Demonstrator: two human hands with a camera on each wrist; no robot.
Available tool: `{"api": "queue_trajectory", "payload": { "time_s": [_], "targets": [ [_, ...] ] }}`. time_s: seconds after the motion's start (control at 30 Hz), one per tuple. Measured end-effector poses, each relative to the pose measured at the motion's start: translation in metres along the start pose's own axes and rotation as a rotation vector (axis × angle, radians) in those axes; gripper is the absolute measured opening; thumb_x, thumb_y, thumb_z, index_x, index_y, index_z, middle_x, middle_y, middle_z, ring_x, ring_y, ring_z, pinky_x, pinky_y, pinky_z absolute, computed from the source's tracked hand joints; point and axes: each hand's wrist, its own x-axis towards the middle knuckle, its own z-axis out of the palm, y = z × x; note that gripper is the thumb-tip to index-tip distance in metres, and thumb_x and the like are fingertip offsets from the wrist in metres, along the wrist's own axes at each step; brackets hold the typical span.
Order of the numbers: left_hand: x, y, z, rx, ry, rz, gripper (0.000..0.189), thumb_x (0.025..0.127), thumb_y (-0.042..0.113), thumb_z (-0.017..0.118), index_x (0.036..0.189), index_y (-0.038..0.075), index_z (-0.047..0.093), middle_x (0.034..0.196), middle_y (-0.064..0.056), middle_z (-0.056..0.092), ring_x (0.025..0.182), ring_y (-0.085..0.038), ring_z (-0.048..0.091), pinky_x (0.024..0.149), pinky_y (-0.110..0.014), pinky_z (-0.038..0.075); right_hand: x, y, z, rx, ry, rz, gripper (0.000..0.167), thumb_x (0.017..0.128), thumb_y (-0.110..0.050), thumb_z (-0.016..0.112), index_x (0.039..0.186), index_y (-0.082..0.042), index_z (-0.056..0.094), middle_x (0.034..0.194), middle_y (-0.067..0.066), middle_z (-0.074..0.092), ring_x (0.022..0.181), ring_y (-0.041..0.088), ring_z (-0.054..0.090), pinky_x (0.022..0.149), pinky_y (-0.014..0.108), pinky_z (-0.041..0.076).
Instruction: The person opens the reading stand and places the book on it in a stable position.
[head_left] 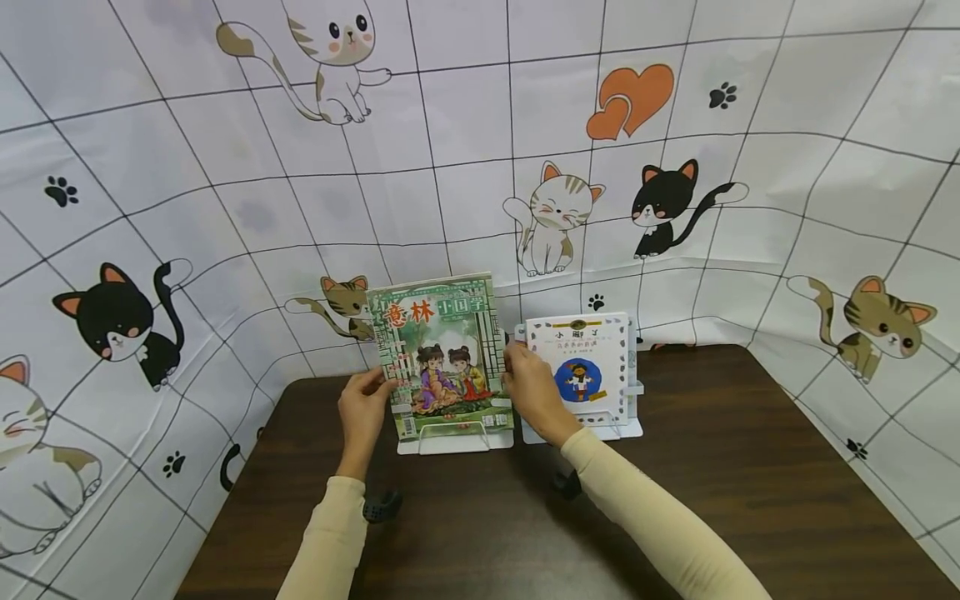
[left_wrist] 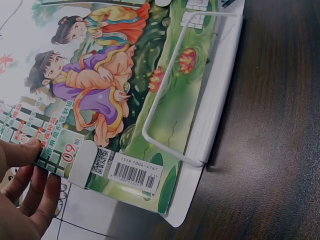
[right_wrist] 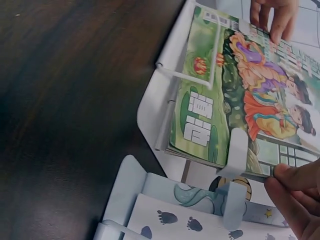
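Observation:
A green magazine (head_left: 450, 358) with two drawn children on its cover stands upright on a white book stand (head_left: 457, 446). My left hand (head_left: 365, 408) pinches its left edge, thumb on the cover and fingers behind, as the left wrist view shows. On the opposite edge, my right hand (head_left: 536, 392) holds the magazine between thumb and fingers. White side clips (left_wrist: 84, 164) and a wire front bar (left_wrist: 170, 90) lie against the cover. Just right of it, a white book (head_left: 588, 362) with a blue circle sits on a second stand (head_left: 628, 429), partly covered by my right hand.
Both stands are at the back of a dark wooden table (head_left: 480, 533). Behind them hangs a white sheet (head_left: 472, 208) with grid lines and cartoon cats. The two stands sit close side by side. A dark wrist strap (head_left: 382, 506) is on the left sleeve.

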Motion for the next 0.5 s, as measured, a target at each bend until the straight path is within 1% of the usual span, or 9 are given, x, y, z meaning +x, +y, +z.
{"api": "queue_trajectory", "payload": {
  "time_s": [0.1, 0.2, 0.23, 0.37, 0.5],
  "targets": [
    [0.0002, -0.0018, 0.0013, -0.008, 0.004, 0.001, 0.035, 0.095, 0.015, 0.083, 0.127, 0.002, 0.077, 0.11, -0.018, 0.072, 0.101, -0.03, 0.069, 0.071, -0.012, 0.045, -0.0022, -0.0014, 0.0027, -0.025, 0.02, 0.037, 0.027, 0.093, 0.002, 0.08, 0.112, -0.001, 0.061, 0.096, 0.013, 0.068, 0.079, 0.033, 0.072, 0.066, 0.047, 0.059],
    [-0.001, -0.0027, 0.0014, -0.014, -0.008, -0.01, 0.035, 0.096, 0.016, 0.082, 0.128, 0.002, 0.076, 0.112, -0.019, 0.072, 0.1, -0.029, 0.068, 0.071, -0.012, 0.045, -0.0035, -0.0027, 0.0047, -0.052, 0.015, 0.074, 0.035, 0.093, -0.001, 0.08, 0.12, -0.002, 0.059, 0.102, 0.016, 0.07, 0.082, 0.039, 0.074, 0.068, 0.051, 0.061],
    [-0.0015, -0.0032, 0.0015, -0.011, -0.012, -0.017, 0.035, 0.096, 0.016, 0.082, 0.128, 0.002, 0.076, 0.113, -0.019, 0.072, 0.1, -0.028, 0.068, 0.071, -0.012, 0.045, -0.004, -0.0032, 0.0051, -0.059, 0.009, 0.084, 0.036, 0.093, -0.001, 0.081, 0.121, -0.002, 0.058, 0.103, 0.017, 0.071, 0.082, 0.04, 0.075, 0.069, 0.052, 0.061],
    [-0.0026, -0.0045, 0.0016, 0.0, -0.028, -0.038, 0.034, 0.096, 0.016, 0.082, 0.127, 0.003, 0.076, 0.114, -0.019, 0.075, 0.099, -0.024, 0.069, 0.071, -0.011, 0.045, -0.0053, -0.0032, 0.0066, -0.084, -0.006, 0.106, 0.032, 0.094, -0.001, 0.08, 0.115, -0.004, 0.055, 0.101, 0.016, 0.071, 0.082, 0.041, 0.075, 0.067, 0.052, 0.061],
    [-0.0019, -0.0043, 0.0013, -0.012, -0.021, -0.035, 0.031, 0.094, 0.014, 0.083, 0.123, 0.003, 0.076, 0.112, -0.019, 0.077, 0.092, -0.014, 0.068, 0.07, -0.01, 0.046, -0.0054, -0.0029, 0.0067, -0.085, -0.009, 0.109, 0.029, 0.095, -0.001, 0.078, 0.11, -0.005, 0.054, 0.097, 0.015, 0.07, 0.079, 0.039, 0.075, 0.064, 0.05, 0.06]
  ]
}}
